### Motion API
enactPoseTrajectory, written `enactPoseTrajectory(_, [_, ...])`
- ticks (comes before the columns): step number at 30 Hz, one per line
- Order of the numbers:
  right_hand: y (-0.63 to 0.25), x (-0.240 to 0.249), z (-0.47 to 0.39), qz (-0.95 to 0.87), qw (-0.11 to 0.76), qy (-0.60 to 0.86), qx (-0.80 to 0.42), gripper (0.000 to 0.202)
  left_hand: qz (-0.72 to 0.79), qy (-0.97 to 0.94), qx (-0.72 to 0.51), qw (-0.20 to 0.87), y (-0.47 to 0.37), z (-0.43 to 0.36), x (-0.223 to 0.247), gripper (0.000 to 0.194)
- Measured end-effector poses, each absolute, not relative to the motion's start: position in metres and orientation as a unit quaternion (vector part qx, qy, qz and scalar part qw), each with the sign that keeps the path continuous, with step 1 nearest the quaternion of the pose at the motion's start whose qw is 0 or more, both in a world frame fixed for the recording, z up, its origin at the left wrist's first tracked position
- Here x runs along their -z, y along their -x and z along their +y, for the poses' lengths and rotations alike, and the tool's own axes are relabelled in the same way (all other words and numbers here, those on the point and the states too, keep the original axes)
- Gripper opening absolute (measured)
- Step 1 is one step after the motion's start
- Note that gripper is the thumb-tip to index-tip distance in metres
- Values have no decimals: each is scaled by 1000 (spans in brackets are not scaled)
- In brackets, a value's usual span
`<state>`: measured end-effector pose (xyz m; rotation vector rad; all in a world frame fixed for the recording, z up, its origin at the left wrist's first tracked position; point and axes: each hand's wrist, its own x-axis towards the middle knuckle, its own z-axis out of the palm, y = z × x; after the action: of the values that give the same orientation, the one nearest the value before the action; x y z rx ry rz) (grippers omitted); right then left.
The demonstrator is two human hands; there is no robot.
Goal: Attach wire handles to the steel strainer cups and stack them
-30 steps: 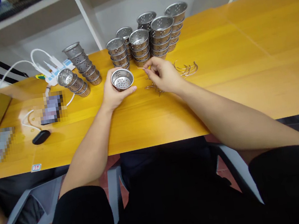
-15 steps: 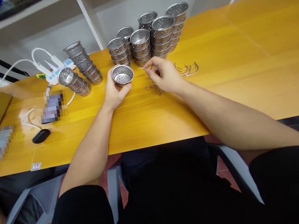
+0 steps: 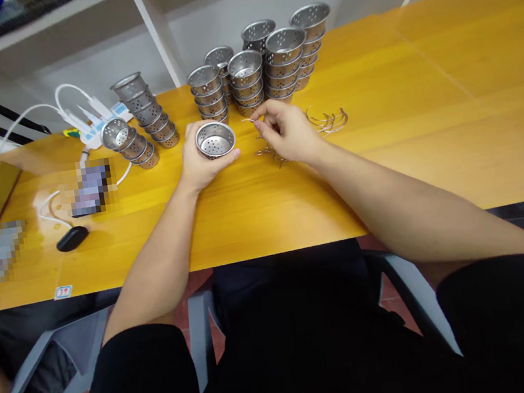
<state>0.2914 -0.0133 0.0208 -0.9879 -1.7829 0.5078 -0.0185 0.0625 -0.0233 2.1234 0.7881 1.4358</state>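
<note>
The left hand (image 3: 195, 165) curls around a perforated metal cup (image 3: 216, 141), mouth up, over the tabletop (image 3: 265, 215); to its right, apart, a thin wire (image 3: 247, 120) points left toward it, pinched in the right hand (image 3: 292, 130), beside loose curved wires (image 3: 332, 123).

Compared with half a second ago, the perforated cup (image 3: 215, 142) sits slightly lower in the left hand (image 3: 195, 161), whose thumb stretches farther across its front.
</note>
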Motion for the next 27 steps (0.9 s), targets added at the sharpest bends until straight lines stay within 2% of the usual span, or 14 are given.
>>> enactPoseTrajectory(9, [-289, -22, -14, -730, 497, 420, -210, 80, 314, -769, -500, 245, 11, 41, 3, 114])
enactPoseTrajectory(27, [-292, -20, -11, -733, 494, 412, -219, 67, 301, -756, -539, 218, 15, 70, 27, 117])
